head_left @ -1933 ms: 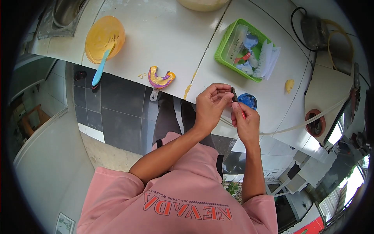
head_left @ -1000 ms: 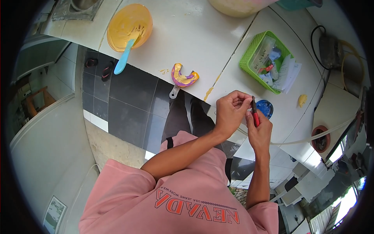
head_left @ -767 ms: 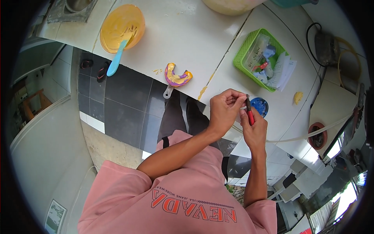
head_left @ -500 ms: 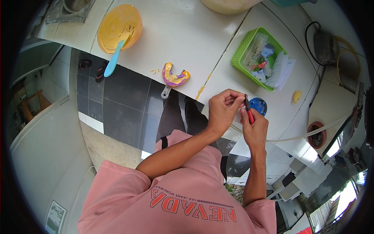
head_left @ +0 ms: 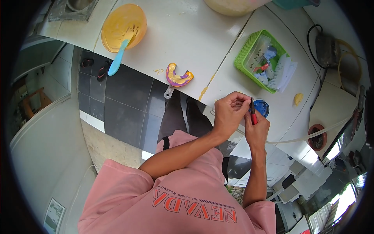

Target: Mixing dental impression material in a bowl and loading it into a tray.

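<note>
My right hand [head_left: 257,130] is closed around a slim tool with a red handle and dark metal end [head_left: 253,116], probably pliers. The dark end points away from me. Beside it, my left hand [head_left: 230,113] has its thumb and fingers pinched together at the tool's dark tip; whatever they hold is too small to make out. Just beyond the hands is a round blue dish [head_left: 261,108], partly hidden by them. To the left, a dental impression tray [head_left: 178,80] filled with yellow and purple material lies at the counter edge, its metal handle overhanging.
An orange mixing bowl [head_left: 113,29] smeared with yellow paste holds a light-blue spatula [head_left: 118,60]. A green basket [head_left: 243,58] contains papers and small packets. A yellow lump [head_left: 298,99] lies at the right. A pale hose [head_left: 292,139] runs by my right wrist; a brown pot [head_left: 317,136] stands further right.
The whole view has shifted slightly, moving the counter things a little to the right in the picture. Both hands stay together at the tool, which is turned slightly more upright.
</note>
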Motion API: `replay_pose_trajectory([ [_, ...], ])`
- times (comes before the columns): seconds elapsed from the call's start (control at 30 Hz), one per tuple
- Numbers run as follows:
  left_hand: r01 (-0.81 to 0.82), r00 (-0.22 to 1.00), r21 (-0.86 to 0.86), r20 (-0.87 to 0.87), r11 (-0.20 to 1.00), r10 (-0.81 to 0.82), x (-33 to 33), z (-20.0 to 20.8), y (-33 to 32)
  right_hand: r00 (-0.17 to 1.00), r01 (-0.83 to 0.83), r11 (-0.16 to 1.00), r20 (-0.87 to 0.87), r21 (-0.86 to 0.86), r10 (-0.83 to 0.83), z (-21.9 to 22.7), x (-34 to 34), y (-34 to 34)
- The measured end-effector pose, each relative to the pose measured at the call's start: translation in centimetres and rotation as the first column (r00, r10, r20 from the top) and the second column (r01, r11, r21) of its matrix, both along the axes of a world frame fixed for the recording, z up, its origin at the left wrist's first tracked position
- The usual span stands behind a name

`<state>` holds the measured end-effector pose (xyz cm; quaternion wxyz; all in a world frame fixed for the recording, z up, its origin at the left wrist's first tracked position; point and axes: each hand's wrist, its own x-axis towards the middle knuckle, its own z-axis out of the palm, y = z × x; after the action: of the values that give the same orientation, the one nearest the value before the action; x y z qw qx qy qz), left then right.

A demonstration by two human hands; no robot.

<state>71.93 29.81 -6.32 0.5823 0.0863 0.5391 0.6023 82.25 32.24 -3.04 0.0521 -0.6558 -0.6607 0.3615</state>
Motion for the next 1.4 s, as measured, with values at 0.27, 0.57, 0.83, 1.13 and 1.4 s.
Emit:
replay_pose_trajectory([
  [0.27,0.039,0.998,0.014,0.040,0.999,-0.040,-0.7,1.2,0.2,0.996,0.013,1.000,0.087,0.006,-0.014,1.2,0.5,-0.2],
  [0.57,-0.013,0.967,0.113,0.253,0.993,-0.016,-3.7,4.2,-1.0,0.989,-0.132,0.963,-0.033,0.235,0.143,4.5,-0.7,-0.6],
  [0.83,-0.012,0.965,0.134,0.262,0.991,-0.024,-3.7,4.6,-1.6,0.983,-0.173,0.945,-0.007,0.279,0.182,5.2,-1.3,-0.9],
  [1.13,0.001,0.969,0.170,0.244,0.986,-0.043,-4.0,4.8,-2.0,0.980,-0.175,0.928,-0.027,0.329,0.195,5.6,-1.6,-1.2],
  [1.4,0.039,0.972,0.205,0.217,0.978,-0.085,-4.6,4.7,-2.4,0.970,-0.239,0.909,0.040,0.342,0.240,5.3,-1.1,-1.4],
])
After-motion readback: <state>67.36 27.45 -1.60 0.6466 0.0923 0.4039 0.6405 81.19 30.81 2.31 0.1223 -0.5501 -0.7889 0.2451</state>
